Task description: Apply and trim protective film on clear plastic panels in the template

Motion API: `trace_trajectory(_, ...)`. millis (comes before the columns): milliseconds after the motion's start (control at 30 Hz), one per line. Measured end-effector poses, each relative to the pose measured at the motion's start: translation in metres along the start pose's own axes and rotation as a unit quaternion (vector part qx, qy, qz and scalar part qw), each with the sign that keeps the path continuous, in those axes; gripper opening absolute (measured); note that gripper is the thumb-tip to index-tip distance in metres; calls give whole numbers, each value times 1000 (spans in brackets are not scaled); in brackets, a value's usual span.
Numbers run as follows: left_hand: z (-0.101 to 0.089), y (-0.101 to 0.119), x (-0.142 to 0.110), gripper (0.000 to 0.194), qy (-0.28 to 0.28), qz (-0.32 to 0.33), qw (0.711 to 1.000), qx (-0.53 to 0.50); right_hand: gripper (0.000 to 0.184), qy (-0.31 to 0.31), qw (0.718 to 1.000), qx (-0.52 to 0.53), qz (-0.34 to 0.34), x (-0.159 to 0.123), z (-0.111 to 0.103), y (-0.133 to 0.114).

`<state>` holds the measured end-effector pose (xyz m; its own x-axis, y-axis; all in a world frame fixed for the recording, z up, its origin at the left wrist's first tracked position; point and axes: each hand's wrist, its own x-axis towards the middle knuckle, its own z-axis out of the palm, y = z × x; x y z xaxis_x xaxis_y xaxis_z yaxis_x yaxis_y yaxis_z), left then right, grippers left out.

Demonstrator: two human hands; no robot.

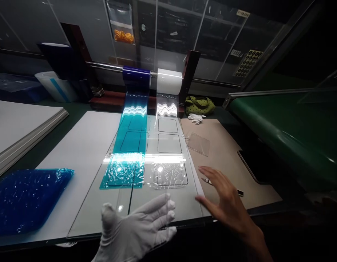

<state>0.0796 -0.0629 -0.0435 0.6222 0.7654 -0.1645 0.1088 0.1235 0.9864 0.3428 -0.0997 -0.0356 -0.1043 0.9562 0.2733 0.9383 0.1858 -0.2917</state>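
Observation:
My left hand (135,229), in a white glove, is low in front of me with its fingers stretched to the right behind a small clear plate (164,214) and the thumb up; it seems to hold that plate. My right hand (225,203) is bare and open. Its fingers are spread above the brown board (228,156), beside a pen (239,192). Ahead lies a glass sheet (163,207) marked with black square outlines. A blue film strip (131,145) and a clear film strip (168,145) run down over it from a blue roll (136,78) and a white roll (169,80).
Another clear plate (198,143) lies on the brown board. Crumpled blue film (26,196) sits at the left, a stack of white boards (18,127) behind it. A white glove (195,117) and green bag (199,105) lie at the back. A green conveyor (280,123) borders the right.

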Motion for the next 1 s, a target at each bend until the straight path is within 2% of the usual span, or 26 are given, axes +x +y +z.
trace_trajectory(67, 7, 6, 5, 101, -38, -22, 993, -112, 80, -19, 996, 31, -84, 8, -6, -28)
trace_trajectory(200, 12, 11, 11, 68, -72, -35, 970, -231, 100, -53, 976, 60, -201, 31, -2, -63)
trace_trajectory(300, 8, 8, 15, 50, -92, -33, 948, -303, 107, -73, 966, 57, -243, 44, 9, -70)
trace_trajectory(467, 4, -5, 26, 46, -134, -16, 897, -422, 108, -84, 966, 15, -245, 53, 19, -71)
trace_trajectory(600, 3, -21, 39, 56, -171, -16, 842, -511, 105, -86, 970, -11, -229, 65, 16, -61)
trace_trajectory(733, -2, -43, 53, 93, -201, -34, 791, -577, 100, -65, 981, -77, -165, 96, 18, -35)
trace_trajectory(800, -4, -54, 57, 104, -208, -44, 774, -597, 98, -55, 981, -112, -145, 117, 24, -19)
trace_trajectory(1000, -1, -72, 60, 77, -183, -82, 751, -629, 99, -68, 975, -169, -128, 162, 45, 12)
